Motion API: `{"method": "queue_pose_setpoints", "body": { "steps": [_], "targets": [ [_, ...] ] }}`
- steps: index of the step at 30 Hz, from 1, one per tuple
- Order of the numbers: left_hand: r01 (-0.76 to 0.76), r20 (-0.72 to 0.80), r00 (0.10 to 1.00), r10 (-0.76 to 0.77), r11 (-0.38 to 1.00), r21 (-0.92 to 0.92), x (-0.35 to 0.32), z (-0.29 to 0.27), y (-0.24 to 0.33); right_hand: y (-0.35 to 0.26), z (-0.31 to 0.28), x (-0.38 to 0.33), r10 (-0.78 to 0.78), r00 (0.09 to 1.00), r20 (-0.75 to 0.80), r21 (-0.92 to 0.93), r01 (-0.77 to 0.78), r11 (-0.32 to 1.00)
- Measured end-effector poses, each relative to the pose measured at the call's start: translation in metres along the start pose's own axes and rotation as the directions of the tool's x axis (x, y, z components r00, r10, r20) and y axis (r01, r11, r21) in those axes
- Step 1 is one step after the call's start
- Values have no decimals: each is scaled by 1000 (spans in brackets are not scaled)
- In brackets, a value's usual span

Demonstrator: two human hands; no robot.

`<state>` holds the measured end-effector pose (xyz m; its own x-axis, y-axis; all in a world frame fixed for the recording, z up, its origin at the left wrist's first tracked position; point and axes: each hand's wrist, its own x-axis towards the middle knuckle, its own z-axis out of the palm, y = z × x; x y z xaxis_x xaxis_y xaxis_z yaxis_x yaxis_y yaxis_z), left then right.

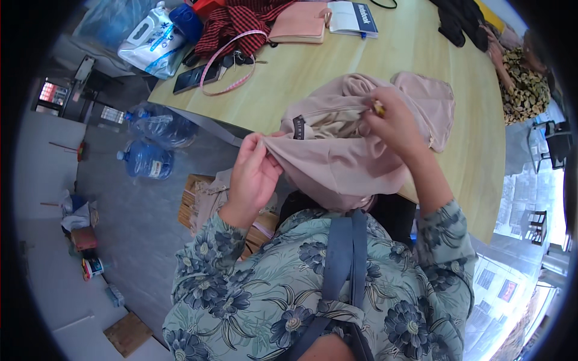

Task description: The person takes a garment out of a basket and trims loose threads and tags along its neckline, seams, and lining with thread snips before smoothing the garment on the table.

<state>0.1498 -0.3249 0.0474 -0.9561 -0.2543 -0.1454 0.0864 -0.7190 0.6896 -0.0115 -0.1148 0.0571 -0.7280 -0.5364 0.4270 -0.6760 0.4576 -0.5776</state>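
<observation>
A pale pink garment (343, 165) lies bunched over the table's near edge and hangs toward my lap. Its neck opening faces up, showing a beige inside and a dark woven label (298, 128). At the left end of that opening, my left hand (253, 174) pinches the fabric edge between thumb and fingers. My right hand (391, 123) is closed over the far right side of the opening, with a small yellow object (379, 108) poking out of its fingers; its kind is too small to tell. A flat pink part with a zip (431, 139) spreads to the right.
On the wooden table (469, 174) lie a measuring tape (248, 77), a phone (195, 79), a pink notebook (299, 24) and a checked cloth (232, 30). Large water bottles (147, 159) stand on the floor at left. Another person (522, 84) sits at far right.
</observation>
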Motion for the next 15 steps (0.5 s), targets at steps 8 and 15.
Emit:
{"method": "queue_pose_setpoints", "body": {
  "steps": [8,15],
  "targets": [
    [-100,293,954,62,988,114,43,50,-9,-59,-98,-27,285,931,-230,320,-204,925],
    [-997,968,51,244,64,36,29,145,-20,-70,-164,-72,-32,812,-583,-199,-104,974]
  ]
}}
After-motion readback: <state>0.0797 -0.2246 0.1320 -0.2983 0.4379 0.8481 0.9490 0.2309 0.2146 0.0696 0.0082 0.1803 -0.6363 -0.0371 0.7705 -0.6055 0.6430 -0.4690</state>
